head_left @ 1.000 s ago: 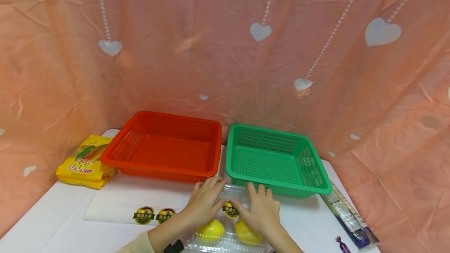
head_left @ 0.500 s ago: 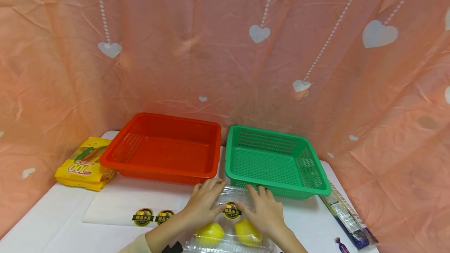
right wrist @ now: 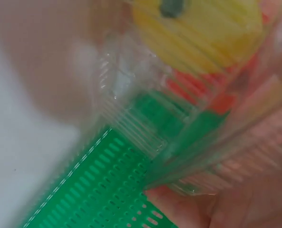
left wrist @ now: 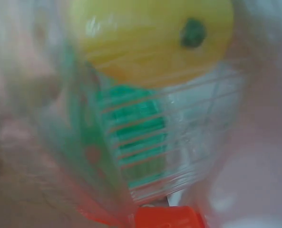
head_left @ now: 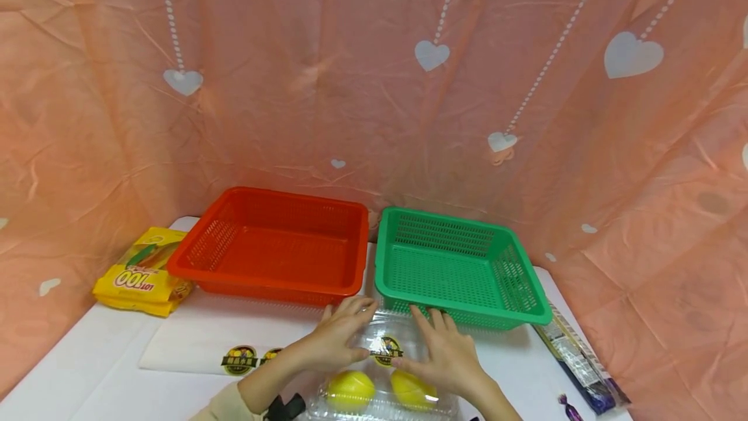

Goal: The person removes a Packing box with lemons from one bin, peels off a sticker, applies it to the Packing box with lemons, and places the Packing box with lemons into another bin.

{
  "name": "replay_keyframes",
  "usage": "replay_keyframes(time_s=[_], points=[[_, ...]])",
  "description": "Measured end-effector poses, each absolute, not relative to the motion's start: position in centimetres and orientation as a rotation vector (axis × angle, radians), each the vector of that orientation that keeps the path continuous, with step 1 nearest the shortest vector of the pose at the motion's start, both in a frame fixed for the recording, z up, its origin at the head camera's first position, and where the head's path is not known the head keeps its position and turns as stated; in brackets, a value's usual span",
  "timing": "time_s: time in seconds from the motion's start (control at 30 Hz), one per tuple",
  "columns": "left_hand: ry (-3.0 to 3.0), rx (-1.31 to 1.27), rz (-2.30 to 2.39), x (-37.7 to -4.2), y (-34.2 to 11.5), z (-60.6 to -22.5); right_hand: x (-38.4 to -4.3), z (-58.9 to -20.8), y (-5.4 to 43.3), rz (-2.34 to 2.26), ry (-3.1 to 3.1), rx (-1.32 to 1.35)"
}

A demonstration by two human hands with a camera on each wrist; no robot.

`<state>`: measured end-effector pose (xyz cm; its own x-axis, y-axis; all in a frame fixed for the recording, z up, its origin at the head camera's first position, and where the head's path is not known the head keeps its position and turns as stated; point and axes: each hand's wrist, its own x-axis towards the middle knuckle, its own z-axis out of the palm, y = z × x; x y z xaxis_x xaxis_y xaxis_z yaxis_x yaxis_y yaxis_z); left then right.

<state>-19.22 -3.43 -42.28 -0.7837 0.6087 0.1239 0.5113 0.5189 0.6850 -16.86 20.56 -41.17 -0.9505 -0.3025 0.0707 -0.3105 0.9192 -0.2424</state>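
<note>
Low in the head view, a clear plastic clamshell box (head_left: 382, 401) lies closed on the table. Two yellow fruits (head_left: 350, 391) show through its lid, and a round black-and-gold sticker (head_left: 386, 349) is on top. My left hand (head_left: 332, 344) lies along the box's left side with fingers spread toward the far edge. My right hand (head_left: 447, 353) is at the right side in a similar way. Both thumbs point inward near the sticker. Each wrist view shows one yellow fruit (left wrist: 155, 38) blurred behind ribbed clear plastic; the right fingertips (right wrist: 171, 204) are near the box edge.
A red basket (head_left: 280, 288) and a green basket (head_left: 467, 310) stand behind the box. At left are a yellow snack bag (head_left: 137, 278) and a white sheet (head_left: 187, 346) with round stickers (head_left: 238, 360). Dark packets (head_left: 575, 362) and a purple wrapped candy (head_left: 569, 407) lie at right.
My thumbs have drawn apart from the sticker, and both hands have shifted slightly outward, uncovering more of the lid. The box and baskets stay in place.
</note>
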Motion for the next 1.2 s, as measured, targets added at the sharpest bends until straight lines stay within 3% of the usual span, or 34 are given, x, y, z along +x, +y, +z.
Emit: replay_keyframes(time_s=[0.33, 0.57, 0.73, 0.93, 1.2], points=[[2.578, 1.070, 1.216, -19.1, -3.8, -41.8, -16.6, -40.9, 21.7, 0.563, -3.026, 0.494], [2.977, 1.269, 0.985, -17.0, -3.9, -41.7, -15.6, -40.6, 22.1, 0.710, -2.944, 0.504], [3.130, 1.272, 0.905, -15.5, -5.0, -42.2, -15.5, -40.2, 23.4, 0.744, -2.759, 0.512], [3.105, 1.075, 1.086, -14.1, -6.3, -43.1, -16.6, -38.8, 26.9, 0.963, -2.591, 0.283], [2.628, 0.576, 1.564, -13.7, -7.5, -44.6, -18.8, -38.5, 31.5, 1.365, -2.156, -0.311]])
